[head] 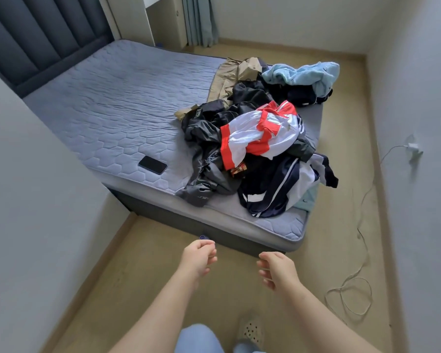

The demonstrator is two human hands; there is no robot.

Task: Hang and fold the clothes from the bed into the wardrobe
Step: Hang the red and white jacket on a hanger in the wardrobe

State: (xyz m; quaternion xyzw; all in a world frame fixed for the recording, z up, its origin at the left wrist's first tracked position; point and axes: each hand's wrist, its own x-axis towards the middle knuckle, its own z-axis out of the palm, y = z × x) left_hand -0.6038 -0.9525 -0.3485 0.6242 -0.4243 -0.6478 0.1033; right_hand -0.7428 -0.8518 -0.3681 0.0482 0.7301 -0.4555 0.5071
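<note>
- Low centre of frame: left hand (pixel 197 258) and right hand (pixel 278 268), fingers loosely curled, nothing held, short of the bed (pixel 107 110).
- Clothes pile (pixel 252 138) at centre right, tangled, overhanging the mattress corner; one tug likely to drag neighbours to the floor.
- Phone (pixel 152 165) just left of the pile; easily swept off.
- Cable (pixel 354 296) looped at lower right; possible snag underfoot.
- Wardrobe apparently out of frame; carrying route unclear.
</note>
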